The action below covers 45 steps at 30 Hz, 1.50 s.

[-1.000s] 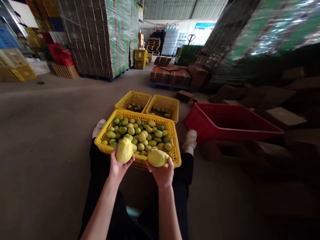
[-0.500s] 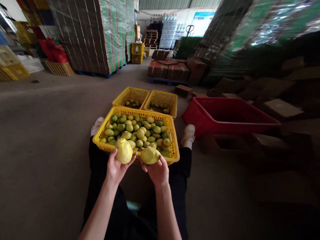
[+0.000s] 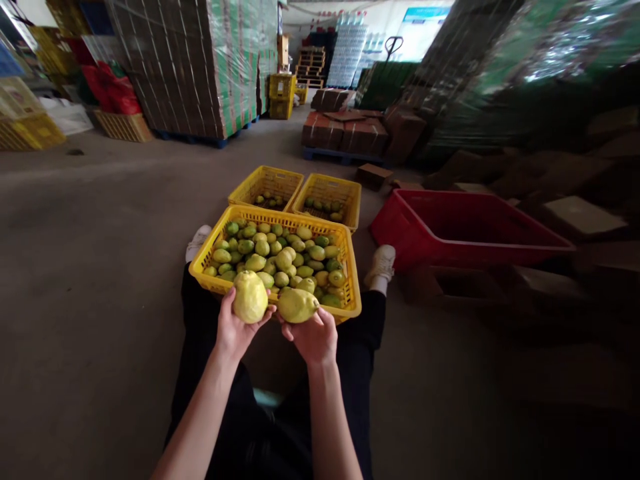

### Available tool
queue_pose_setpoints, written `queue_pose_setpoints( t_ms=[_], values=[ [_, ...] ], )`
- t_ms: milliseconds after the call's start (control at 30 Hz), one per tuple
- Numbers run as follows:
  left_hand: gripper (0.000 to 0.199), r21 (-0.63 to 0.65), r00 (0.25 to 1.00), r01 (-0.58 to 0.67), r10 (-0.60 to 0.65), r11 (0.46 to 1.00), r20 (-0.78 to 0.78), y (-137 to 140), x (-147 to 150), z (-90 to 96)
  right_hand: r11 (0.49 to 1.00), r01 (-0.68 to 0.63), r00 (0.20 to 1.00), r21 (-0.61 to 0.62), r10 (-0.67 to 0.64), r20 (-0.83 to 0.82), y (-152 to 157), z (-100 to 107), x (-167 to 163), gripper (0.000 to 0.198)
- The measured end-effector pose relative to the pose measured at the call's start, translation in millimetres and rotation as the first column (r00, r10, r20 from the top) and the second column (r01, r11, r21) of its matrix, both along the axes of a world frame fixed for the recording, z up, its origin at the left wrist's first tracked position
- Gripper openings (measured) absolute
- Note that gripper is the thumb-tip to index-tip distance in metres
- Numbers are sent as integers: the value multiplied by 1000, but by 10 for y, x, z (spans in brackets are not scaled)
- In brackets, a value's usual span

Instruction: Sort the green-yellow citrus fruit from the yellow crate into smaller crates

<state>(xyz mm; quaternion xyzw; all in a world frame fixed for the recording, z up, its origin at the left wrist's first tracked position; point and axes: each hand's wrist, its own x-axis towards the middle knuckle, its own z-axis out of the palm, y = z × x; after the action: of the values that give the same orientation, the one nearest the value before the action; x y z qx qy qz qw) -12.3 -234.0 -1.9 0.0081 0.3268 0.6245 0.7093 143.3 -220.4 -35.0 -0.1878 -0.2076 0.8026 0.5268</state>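
My left hand (image 3: 234, 330) is closed round a large, pale yellow lemon (image 3: 251, 297), its fingers beneath and its thumb at the side. In my right hand (image 3: 315, 335) lies another yellow lemon (image 3: 297, 305), longer in shape and held sideways with its pointed end to the right. Both fruits are above the near rim of a yellow plastic crate (image 3: 354, 280). Many green and yellow lemons (image 3: 261, 247) fill that crate, which sits between my legs. The held fruits and my hands hide part of the crate's near side.
Behind the full crate stand two yellow crates (image 3: 265, 171) (image 3: 336, 179) with some lemons at the bottom. A red tub (image 3: 480, 248) is at the right, near cardboard boxes (image 3: 457, 283). Wrapped pallet stacks (image 3: 175, 73) and a pallet of flat cartons (image 3: 345, 133) stand farther back.
The lemon in my right hand has turned slightly, its pointed end now showing more to the right. The whole view has shifted a little. Both hands still hold their lemons.
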Motion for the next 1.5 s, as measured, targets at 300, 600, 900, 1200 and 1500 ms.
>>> queue_pose_setpoints(
  t_ms=[300, 600, 900, 1200, 1500],
  values=[
    [40, 54, 996, 82, -83, 995, 26, -5, -45, -83, 997, -44, 999, -66, 46, 18, -18, 12, -44, 52],
    [54, 321, 975, 221, -201, 921, -95, 12, -14, -248, 996, -67, 994, -60, 72, 82, 45, -26, -45, 43],
    [54, 325, 958, 285, -275, 902, -79, 33, -48, -293, 993, -71, 979, -98, 88, 182, 112, -160, -11, 48],
    [54, 313, 949, 314, -285, 896, -135, 42, -62, -365, 985, -106, 971, -135, 132, 201, 112, -105, -57, 45],
    [56, 357, 941, 337, -300, 871, -156, 52, -68, -427, 992, -54, 974, -115, 78, 214, 77, -98, -77, 48]
  ],
)
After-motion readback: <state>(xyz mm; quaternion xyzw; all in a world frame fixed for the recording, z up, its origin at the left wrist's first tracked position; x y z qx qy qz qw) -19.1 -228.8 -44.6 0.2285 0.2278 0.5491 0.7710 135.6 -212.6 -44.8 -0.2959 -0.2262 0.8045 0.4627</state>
